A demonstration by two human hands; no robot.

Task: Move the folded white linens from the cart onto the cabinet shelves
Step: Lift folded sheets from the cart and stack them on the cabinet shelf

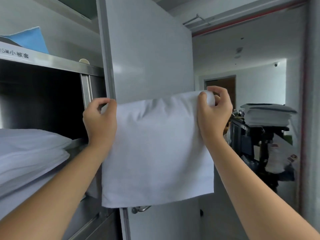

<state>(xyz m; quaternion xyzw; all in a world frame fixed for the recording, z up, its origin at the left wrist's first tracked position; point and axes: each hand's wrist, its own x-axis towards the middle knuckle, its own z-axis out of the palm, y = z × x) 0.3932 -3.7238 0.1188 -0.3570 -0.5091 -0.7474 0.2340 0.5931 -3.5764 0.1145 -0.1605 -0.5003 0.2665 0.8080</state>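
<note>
Linen piece [155,149] hung unfolded at centre frame, pinched at its top corners: left hand [100,118] curled on the left corner, right hand [214,111] gripping the bunched right corner. Held taut and high before the open cabinet door [149,54], probably for refolding ahead of shelving. Folded white stack [31,153] already on the steel shelf [78,142] at lower left. More folded linens [266,115] waited on the dark cart [245,141] at right, well apart

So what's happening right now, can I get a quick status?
Left hand and right hand pinch white linen by top corners, hanging open. Stacked linens on shelf at left. Cabinet door directly behind.
</note>
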